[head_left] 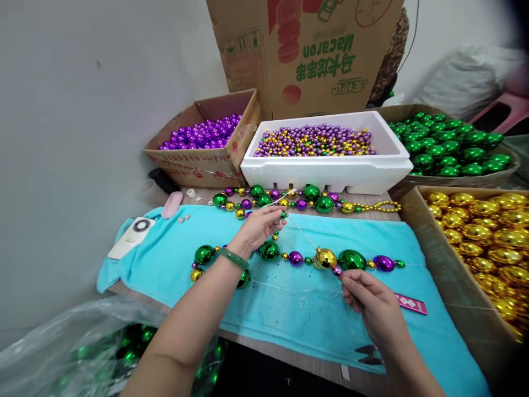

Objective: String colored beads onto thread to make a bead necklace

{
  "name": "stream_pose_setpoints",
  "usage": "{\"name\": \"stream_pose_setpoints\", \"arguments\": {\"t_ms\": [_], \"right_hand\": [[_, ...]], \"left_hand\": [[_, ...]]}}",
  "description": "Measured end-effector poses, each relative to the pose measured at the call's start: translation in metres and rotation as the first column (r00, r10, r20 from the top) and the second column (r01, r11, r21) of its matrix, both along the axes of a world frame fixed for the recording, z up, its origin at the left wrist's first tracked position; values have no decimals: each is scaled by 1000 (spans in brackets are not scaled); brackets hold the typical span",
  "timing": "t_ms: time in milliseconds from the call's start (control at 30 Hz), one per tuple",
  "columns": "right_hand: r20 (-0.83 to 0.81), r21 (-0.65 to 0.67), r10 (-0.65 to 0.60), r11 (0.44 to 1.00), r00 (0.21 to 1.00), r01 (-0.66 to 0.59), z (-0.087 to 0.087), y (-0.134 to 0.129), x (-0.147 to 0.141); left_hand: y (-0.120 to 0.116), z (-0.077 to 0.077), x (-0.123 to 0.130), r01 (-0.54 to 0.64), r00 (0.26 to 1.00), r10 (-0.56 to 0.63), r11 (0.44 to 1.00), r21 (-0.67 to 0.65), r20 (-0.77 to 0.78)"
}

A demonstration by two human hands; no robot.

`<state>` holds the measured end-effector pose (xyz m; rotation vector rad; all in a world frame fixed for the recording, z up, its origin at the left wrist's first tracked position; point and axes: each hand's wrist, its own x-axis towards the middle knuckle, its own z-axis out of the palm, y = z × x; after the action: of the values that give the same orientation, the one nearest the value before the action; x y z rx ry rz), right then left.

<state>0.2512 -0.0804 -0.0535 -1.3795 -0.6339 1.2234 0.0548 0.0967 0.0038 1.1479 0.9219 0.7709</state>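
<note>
My left hand, a green bangle at its wrist, has its fingers closed on a thin white cord. The cord runs taut down to a large gold bead. A small green bead is at the left fingertips. My right hand pinches a small purple bead beside the gold one. On the same strand lie a large green bead and a purple oval bead. The strand curves left to another green bead, partly behind my left forearm.
A turquoise towel covers the table. Behind it lies a beaded necklace. Around stand a purple-bead carton, a white foam box, a green-bead carton and a gold-bead carton. Black-bladed snips lie near the front.
</note>
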Motion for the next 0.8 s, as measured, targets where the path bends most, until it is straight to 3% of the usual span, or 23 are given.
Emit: {"name": "stream_pose_setpoints", "arguments": {"t_ms": [33, 100, 233, 500, 700, 800], "right_hand": [[4, 1, 11, 1000, 1000, -11, 2, 0, -2], [16, -3, 39, 999, 999, -38, 6, 0, -7], [49, -2, 65, 998, 997, -65, 9, 2, -16], [49, -38, 66, 997, 997, -65, 9, 2, -23], [109, -28, 72, 997, 991, -70, 16, 3, -28], [76, -38, 109, 994, 991, -106, 14, 8, -37]], "left_hand": [[-7, 4, -3, -44, 987, 64, 991, -128, 150], [-17, 9, -9, -97, 951, 169, 959, -267, 260], [-27, 10, -16, -166, 914, 272, 928, -335, 300], [-36, 12, -24, -220, 886, 324, 923, -316, 331], [-44, 10, -23, -280, 909, 306, 951, -128, 284], [-60, 6, -13, -231, 938, 255, 965, -126, 233]]}}
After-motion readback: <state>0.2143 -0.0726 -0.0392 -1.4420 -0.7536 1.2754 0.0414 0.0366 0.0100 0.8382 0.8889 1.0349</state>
